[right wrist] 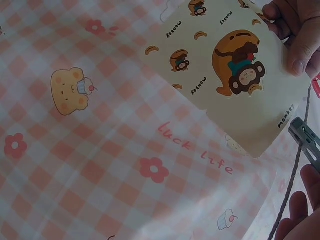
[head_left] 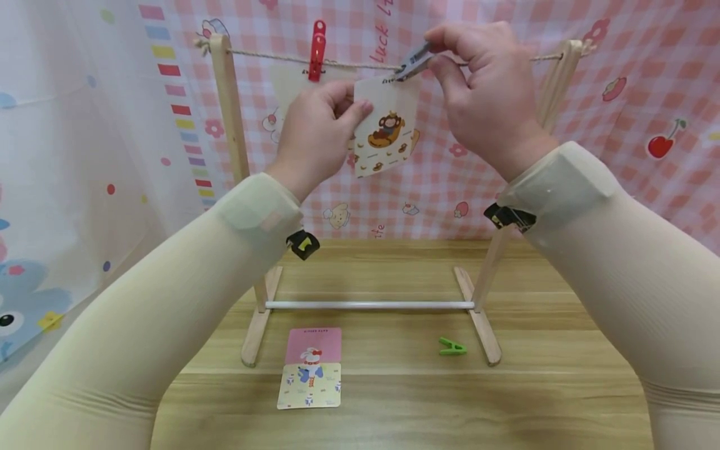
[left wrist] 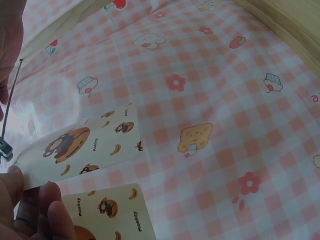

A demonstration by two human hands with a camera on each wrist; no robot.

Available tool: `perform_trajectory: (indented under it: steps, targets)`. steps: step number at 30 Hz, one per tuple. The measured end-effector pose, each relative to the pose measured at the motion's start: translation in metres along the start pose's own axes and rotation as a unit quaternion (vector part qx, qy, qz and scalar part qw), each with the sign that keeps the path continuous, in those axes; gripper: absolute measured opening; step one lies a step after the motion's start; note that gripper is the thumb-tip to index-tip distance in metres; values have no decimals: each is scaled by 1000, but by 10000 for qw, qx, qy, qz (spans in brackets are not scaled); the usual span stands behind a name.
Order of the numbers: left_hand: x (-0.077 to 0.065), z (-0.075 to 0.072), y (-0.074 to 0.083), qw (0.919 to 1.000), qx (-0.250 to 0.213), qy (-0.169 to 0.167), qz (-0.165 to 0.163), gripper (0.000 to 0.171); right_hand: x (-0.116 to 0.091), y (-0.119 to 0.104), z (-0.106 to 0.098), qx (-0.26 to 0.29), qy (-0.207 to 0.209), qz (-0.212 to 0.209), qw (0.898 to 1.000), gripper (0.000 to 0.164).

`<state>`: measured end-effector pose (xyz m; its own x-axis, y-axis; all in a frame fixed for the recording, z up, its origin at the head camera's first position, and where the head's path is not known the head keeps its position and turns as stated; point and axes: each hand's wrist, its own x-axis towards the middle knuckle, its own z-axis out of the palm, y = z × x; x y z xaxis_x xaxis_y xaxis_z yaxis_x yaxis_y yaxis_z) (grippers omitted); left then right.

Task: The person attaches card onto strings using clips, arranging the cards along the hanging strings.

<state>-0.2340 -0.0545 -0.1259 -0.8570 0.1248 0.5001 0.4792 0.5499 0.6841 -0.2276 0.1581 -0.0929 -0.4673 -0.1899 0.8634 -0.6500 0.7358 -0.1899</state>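
My left hand (head_left: 315,134) pinches the left edge of a cream card (head_left: 388,128) printed with a monkey on a banana. The card is raised at a thin rope (head_left: 259,56). Above its top edge, my right hand (head_left: 489,94) pinches a grey clothespin (head_left: 416,60) between thumb and fingers. In the right wrist view the tip of this clothespin (right wrist: 302,131) lies over the rope, right at the card's corner. A red clothespin (head_left: 317,50) grips the rope farther left, with a second cream card (head_left: 285,81) hanging from it, partly hidden behind my left hand.
Wooden posts (head_left: 227,106) carry the rope, and a white rod (head_left: 368,305) joins their feet. On the wooden table (head_left: 394,400) lie a pink and yellow card (head_left: 312,369) and a green clothespin (head_left: 452,347). A pink checked cloth (head_left: 439,187) hangs behind the rack.
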Motion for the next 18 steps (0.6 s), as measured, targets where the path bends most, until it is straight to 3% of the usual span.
perform_trajectory:
  steps: [18]
  targets:
    - [0,-1,1,9999,81,-112,34,23,1,0,0,-90,-103,115,9998,22]
